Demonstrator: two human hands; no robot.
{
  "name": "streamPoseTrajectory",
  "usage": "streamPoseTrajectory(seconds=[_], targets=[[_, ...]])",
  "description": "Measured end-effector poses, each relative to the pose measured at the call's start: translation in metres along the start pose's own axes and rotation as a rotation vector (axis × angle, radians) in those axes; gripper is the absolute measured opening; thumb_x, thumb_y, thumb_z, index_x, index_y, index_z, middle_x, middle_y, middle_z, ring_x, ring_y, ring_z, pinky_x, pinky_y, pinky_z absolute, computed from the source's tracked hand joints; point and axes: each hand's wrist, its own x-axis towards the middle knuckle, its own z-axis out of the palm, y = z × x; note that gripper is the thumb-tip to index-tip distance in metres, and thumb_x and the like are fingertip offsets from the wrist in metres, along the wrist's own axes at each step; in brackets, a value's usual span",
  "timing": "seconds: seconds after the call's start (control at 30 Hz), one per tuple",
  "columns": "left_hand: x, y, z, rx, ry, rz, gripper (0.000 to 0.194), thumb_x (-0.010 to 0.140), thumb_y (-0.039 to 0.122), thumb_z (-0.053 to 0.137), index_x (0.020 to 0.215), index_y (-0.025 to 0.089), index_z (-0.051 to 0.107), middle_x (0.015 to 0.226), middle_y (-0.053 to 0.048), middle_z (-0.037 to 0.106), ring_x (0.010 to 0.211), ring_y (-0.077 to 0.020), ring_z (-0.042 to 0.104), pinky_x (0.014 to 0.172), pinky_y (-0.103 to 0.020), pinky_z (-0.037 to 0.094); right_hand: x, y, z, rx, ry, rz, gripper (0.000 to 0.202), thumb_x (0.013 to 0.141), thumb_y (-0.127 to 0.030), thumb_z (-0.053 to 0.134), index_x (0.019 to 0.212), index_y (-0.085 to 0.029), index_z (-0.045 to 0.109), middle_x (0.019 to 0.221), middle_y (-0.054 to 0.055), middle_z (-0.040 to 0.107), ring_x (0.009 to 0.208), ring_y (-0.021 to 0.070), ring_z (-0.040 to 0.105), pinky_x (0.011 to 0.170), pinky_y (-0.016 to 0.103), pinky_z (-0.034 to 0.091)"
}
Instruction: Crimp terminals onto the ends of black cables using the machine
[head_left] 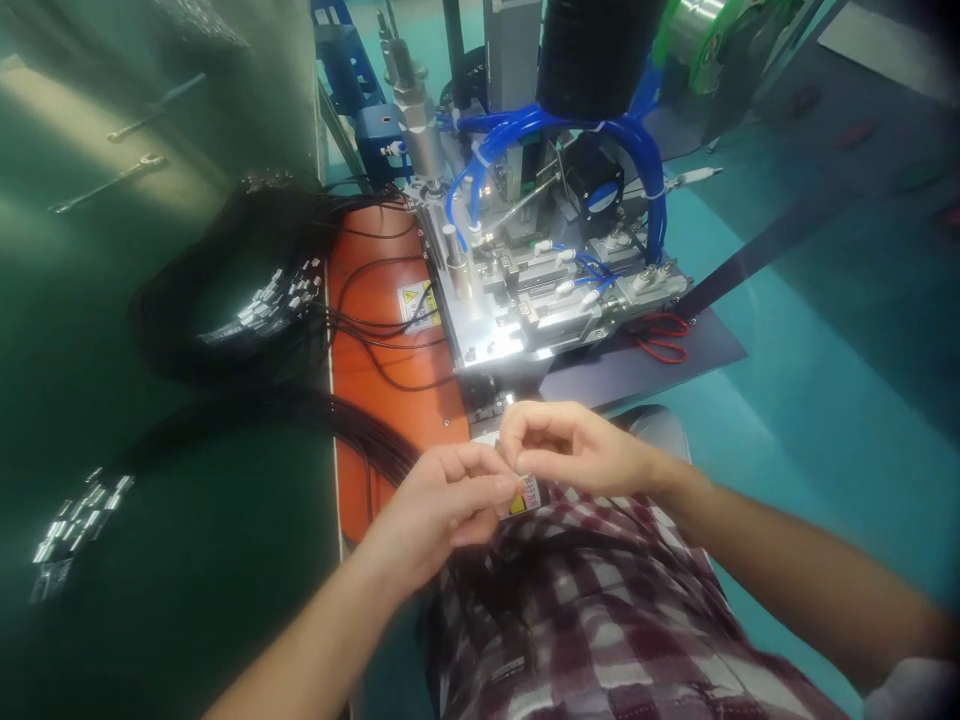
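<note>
My left hand (457, 495) is closed in a pinch, thumb against forefinger, just in front of the machine. Fingertip to fingertip with it, my right hand (574, 445) also pinches. Whatever sits between the fingers is too small and covered to make out. Behind the left hand, a bundle of black cables (367, 435) runs from the green tabletop across the orange base (390, 390). A yellow and white warning label (529, 497) shows below the fingertips.
A metal machine (487, 340) with blue air hoses (656, 190) stands ahead on the orange base. Black cables with shiny metal ends (277, 300) lie coiled on the green table (225, 620) at left. Red-handled scissors (664, 340) rest right of the machine. A wire spool (697, 30) hangs above.
</note>
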Motion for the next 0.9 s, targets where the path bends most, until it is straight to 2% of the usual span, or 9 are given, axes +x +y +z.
streamPoseTrajectory(seconds=[0.1, 0.17, 0.27, 0.37, 0.53, 0.77, 0.9], targets=[[0.001, -0.003, 0.003, 0.037, 0.022, -0.007, 0.022, 0.069, 0.028, 0.078, 0.066, 0.013, 0.062, 0.050, 0.005, 0.050, 0.036, 0.0005, 0.027, 0.041, -0.019, 0.012, 0.004, -0.005, -0.007, -0.153, -0.111, -0.086, 0.008, 0.087, -0.013, 0.053, 0.081, -0.016, 0.056, 0.080, 0.001, 0.056, 0.072, 0.0115, 0.052, 0.067, 0.025, 0.044], [0.001, -0.005, 0.005, 0.089, 0.125, 0.058, 0.023, 0.070, 0.029, 0.077, 0.066, 0.013, 0.061, 0.048, 0.006, 0.047, 0.037, 0.0003, 0.027, 0.041, -0.019, 0.012, 0.006, -0.008, -0.008, -0.250, -0.078, -0.103, 0.009, 0.086, -0.011, 0.054, 0.080, -0.016, 0.058, 0.079, 0.001, 0.057, 0.070, 0.0110, 0.051, 0.067, 0.025, 0.044], [0.000, -0.007, 0.005, 0.132, 0.307, 0.184, 0.024, 0.073, 0.032, 0.075, 0.069, 0.015, 0.060, 0.042, 0.010, 0.037, 0.037, -0.0007, 0.025, 0.044, -0.019, 0.015, 0.005, -0.008, -0.002, -0.286, 0.196, -0.030, 0.008, 0.087, -0.014, 0.055, 0.083, -0.016, 0.061, 0.080, 0.001, 0.060, 0.068, 0.0106, 0.052, 0.063, 0.024, 0.043], [-0.001, -0.007, 0.006, 0.148, 0.400, 0.251, 0.024, 0.075, 0.035, 0.074, 0.070, 0.016, 0.060, 0.039, 0.010, 0.034, 0.039, -0.0020, 0.024, 0.045, -0.019, 0.019, -0.003, -0.005, 0.008, -0.273, 0.436, 0.056, 0.009, 0.088, -0.021, 0.057, 0.085, -0.016, 0.063, 0.080, 0.002, 0.064, 0.064, 0.0108, 0.053, 0.058, 0.024, 0.042], [0.000, -0.010, 0.009, 0.174, 0.423, 0.272, 0.025, 0.076, 0.036, 0.073, 0.071, 0.016, 0.059, 0.041, 0.010, 0.034, 0.040, -0.0023, 0.024, 0.045, -0.019, 0.019, -0.009, -0.003, 0.025, -0.261, 0.512, 0.098, 0.006, 0.080, -0.022, 0.067, 0.083, -0.016, 0.067, 0.076, 0.000, 0.062, 0.055, 0.0075, 0.046, 0.051, 0.022, 0.039], [-0.002, -0.014, 0.006, 0.204, 0.388, 0.269, 0.023, 0.081, 0.036, 0.069, 0.073, 0.017, 0.060, 0.042, 0.010, 0.032, 0.041, -0.0023, 0.024, 0.046, -0.019, 0.020, -0.003, 0.002, 0.034, -0.021, 0.531, 0.115, 0.015, 0.080, -0.027, 0.068, 0.074, -0.016, 0.061, 0.063, -0.003, 0.054, 0.051, 0.0071, 0.041, 0.046, 0.021, 0.033], [-0.002, -0.011, 0.008, 0.154, 0.392, 0.297, 0.025, 0.078, 0.036, 0.072, 0.070, 0.017, 0.058, 0.044, 0.008, 0.039, 0.041, -0.0028, 0.028, 0.045, -0.019, 0.021, -0.006, 0.002, 0.036, -0.134, 0.559, 0.045, 0.014, 0.083, -0.026, 0.064, 0.073, -0.017, 0.060, 0.065, -0.003, 0.054, 0.055, 0.0087, 0.044, 0.050, 0.023, 0.036]])
